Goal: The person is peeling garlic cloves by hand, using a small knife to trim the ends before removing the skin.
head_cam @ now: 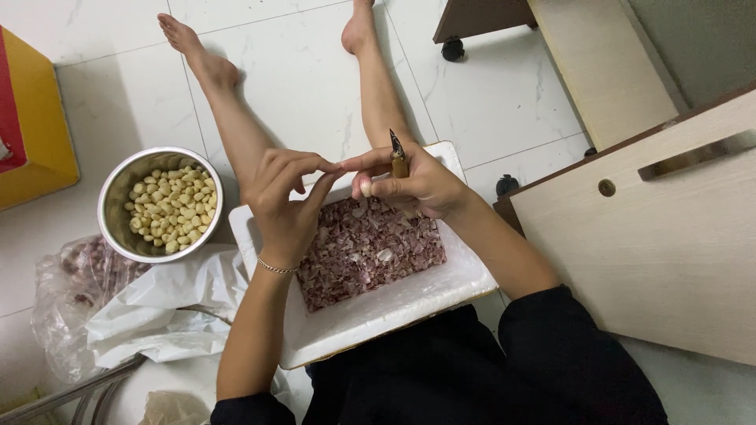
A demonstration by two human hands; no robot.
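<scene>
I note a yellow box (35, 118) at the floor's left edge, a pale wooden board (661, 236) at right, a castor (452, 49) near the top edge.

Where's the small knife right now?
In the head view, the small knife is upright in the right hand, blade tip up, above the far edge of the white foam tray, beside the left hand.

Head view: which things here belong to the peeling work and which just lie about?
In use:
- pale peeled clove in right hand
- small wooden-handled knife
- left hand
- white foam tray of purple skins
- steel bowl of peeled cloves

Lying about:
- yellow box
- wooden board
</scene>
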